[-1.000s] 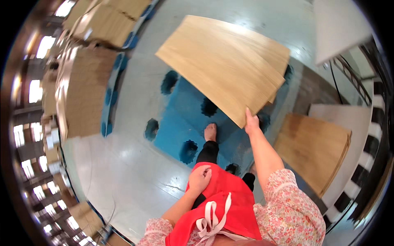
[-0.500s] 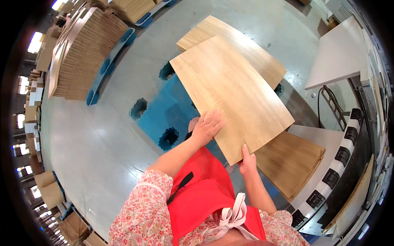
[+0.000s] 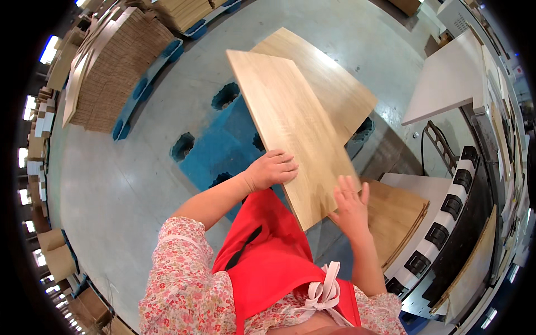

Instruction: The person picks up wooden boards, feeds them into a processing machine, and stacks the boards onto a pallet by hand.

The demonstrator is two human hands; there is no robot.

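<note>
A light wood-grain board (image 3: 296, 128) is tilted up on its left long edge in front of me. My left hand (image 3: 272, 169) is closed over that edge, fingers bent onto the face and the thumb hidden. By the board's lower right edge, my right hand (image 3: 352, 205) is open with its fingers spread. It is slightly blurred, and I cannot tell whether it touches the board. Behind the tilted board, another light wood-grain board (image 3: 326, 75) lies over a blue plastic pallet (image 3: 215, 148), partly covered.
On my right, brown wood-grain boards (image 3: 393, 215) lie beside a machine edge with black rollers (image 3: 437, 234). A pale panel (image 3: 444, 78) juts out above. Stacked boards (image 3: 120, 72) stand on another blue pallet (image 3: 146, 89) at the far left, across the grey floor (image 3: 117, 178).
The board has turned from nearly flat to tilted, its right side swinging in. My right hand has let go of the near edge and spread its fingers; my left has shifted to the left edge.
</note>
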